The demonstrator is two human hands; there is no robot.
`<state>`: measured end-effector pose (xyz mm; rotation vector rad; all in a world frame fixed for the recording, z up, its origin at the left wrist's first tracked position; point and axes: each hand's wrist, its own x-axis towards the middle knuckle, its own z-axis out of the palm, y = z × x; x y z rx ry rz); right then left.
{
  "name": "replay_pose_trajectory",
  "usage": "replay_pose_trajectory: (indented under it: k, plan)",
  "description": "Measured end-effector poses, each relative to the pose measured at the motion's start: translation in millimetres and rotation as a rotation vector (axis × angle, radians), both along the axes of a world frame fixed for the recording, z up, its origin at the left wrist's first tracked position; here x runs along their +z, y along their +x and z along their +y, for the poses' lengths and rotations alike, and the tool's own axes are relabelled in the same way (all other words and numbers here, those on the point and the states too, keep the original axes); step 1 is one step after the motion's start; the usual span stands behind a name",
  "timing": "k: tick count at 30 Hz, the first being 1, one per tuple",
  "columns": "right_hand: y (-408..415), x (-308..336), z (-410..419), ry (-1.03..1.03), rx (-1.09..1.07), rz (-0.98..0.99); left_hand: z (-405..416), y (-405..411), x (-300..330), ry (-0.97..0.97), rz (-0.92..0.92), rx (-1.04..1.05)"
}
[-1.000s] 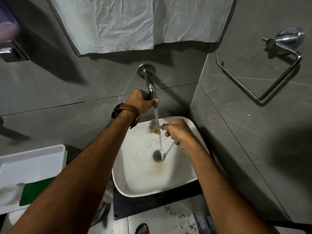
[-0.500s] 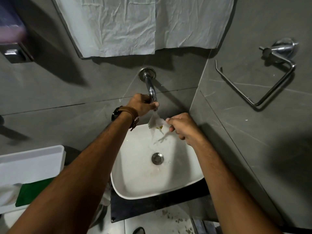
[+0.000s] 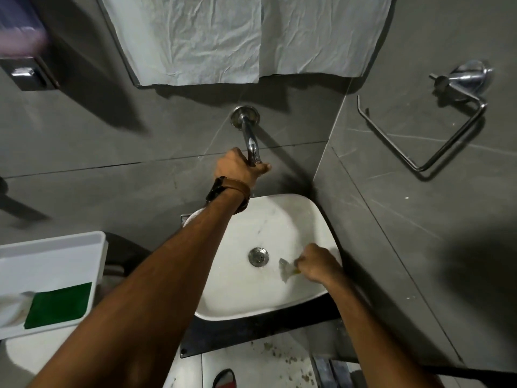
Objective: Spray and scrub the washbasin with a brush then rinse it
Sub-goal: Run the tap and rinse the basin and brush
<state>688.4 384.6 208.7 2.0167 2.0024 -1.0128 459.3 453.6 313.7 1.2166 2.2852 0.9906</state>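
Note:
A white square washbasin sits in the corner on a dark shelf, its metal drain in the middle. My left hand, with a brown-strapped watch on the wrist, is closed around the end of the chrome wall tap. No water stream shows. My right hand is low inside the basin at its right side, closed on a small brush with pale bristles and a bit of yellow, which touches the basin surface right of the drain.
A white tray with a green scrub pad stands at the left. Crumpled paper covers the mirror above. A chrome towel ring hangs on the right wall. A soap dispenser is at top left.
My right hand has dropped with the brush from under the tap to the basin's right side. The water stream seen earlier no longer shows. My left hand stays on the tap.

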Motion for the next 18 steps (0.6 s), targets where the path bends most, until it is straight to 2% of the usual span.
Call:
replay_pose_trajectory:
  k: [5, 9, 11, 13, 18]
  plan:
    - [7, -11, -24, -0.007, 0.132, -0.135, -5, 0, -5, 0.043, -0.005, -0.036]
    - [3, -7, -31, 0.029, 0.148, -0.150, -27, -8, -24, 0.145, -0.178, -0.084]
    - [-2, -1, -35, 0.016, 0.179, -0.157, -49, -14, -39, 0.127, -0.121, -0.085]
    - [-8, 5, -39, 0.065, 0.173, -0.099, -73, -23, -58, 0.101, -0.075, -0.045]
    - [-50, 31, -44, 0.180, 0.229, 0.074, -141, -59, -87, 0.160, -0.125, 0.189]
